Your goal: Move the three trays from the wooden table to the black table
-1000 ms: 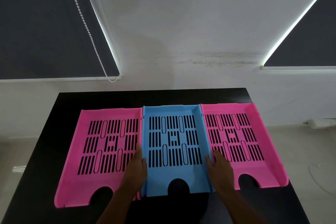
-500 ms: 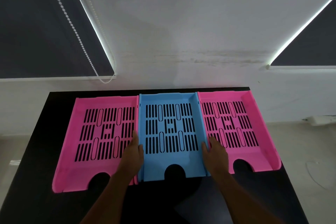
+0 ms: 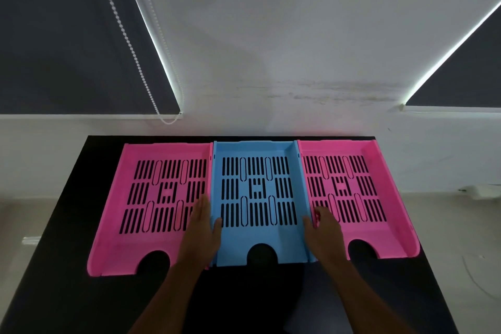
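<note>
Three slotted plastic trays lie side by side on the black table (image 3: 67, 266). The blue tray (image 3: 257, 149) is in the middle, between a pink tray on the left (image 3: 130, 247) and a pink tray on the right (image 3: 390, 230). My left hand (image 3: 202, 233) grips the blue tray's left wall, thumb inside and fingers over the left pink tray. My right hand (image 3: 324, 233) holds the blue tray's right wall in the same way. The blue tray's back edge lines up with the pink trays' back edges.
The black table stands against a white wall (image 3: 271, 49). Dark roller blinds hang at the left (image 3: 67, 35) and right (image 3: 466, 70), with a bead cord (image 3: 130, 43) by the left one. Pale floor (image 3: 461, 225) lies to the right.
Both hands have pushed the blue tray away from me, towards the wall, until it sits level with the two pink trays. My view has drawn back a little.
</note>
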Available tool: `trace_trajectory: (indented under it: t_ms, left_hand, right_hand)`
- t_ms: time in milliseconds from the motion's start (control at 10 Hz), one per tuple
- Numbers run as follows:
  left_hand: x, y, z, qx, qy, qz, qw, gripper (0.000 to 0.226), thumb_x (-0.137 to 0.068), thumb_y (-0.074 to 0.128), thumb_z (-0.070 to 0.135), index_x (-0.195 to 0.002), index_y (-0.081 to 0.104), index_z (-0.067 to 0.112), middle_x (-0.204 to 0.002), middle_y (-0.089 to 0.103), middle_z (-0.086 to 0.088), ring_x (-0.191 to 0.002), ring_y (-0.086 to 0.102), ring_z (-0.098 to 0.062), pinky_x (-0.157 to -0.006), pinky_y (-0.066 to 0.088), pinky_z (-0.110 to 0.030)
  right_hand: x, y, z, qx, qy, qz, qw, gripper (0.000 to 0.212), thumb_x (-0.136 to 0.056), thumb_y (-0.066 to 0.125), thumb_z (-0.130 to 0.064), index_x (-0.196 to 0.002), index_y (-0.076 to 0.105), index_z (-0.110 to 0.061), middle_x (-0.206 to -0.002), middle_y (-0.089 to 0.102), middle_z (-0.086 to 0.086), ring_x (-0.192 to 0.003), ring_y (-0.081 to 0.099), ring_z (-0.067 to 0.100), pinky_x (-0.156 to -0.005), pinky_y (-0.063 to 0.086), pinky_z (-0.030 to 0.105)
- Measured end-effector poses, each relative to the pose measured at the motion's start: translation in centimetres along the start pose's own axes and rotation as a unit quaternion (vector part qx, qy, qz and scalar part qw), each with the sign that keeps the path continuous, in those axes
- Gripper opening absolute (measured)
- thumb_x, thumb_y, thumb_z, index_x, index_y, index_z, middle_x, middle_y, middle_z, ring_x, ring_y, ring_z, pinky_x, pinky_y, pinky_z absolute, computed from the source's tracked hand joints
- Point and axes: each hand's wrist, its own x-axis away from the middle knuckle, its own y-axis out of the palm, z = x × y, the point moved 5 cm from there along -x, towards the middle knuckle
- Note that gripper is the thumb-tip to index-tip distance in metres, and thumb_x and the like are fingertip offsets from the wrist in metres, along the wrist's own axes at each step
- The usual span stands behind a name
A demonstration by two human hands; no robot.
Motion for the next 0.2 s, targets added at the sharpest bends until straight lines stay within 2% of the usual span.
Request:
trace_trajectory:
  t_ms: [100,200]
  left_hand:
    - [3.2,0.5,1.7,-0.017,0.076,0.021,0.997,0.07,-0.1,0.042,0.034,-0.155,-0.001,0.024,-0.164,-0.004,0.008,-0.15,-0.007,-0.007,-0.121,0.007,-0.033]
    - [6.9,3.1,3.3,-0.023,0.164,-0.035,0.986,0.067,-0.099,0.042,0.033,-0.154,0.005,0.025,-0.164,0.003,0.009,-0.15,-0.007,0.0,-0.122,0.007,-0.03]
  right_hand:
    - [3.0,-2.1,-0.7,-0.035,0.002,0.021,0.999,0.029,-0.099,0.062,-0.016,-0.127,0.059,-0.01,-0.113,0.059,-0.012,-0.105,0.061,0.007,-0.091,0.051,0.021]
    - [5.6,-5.1,-3.2,-0.069,-0.008,0.018,0.997,0.015,-0.1,0.06,-0.013,-0.109,0.065,-0.023,-0.1,0.065,-0.011,-0.102,0.066,0.016,-0.09,0.052,0.026]
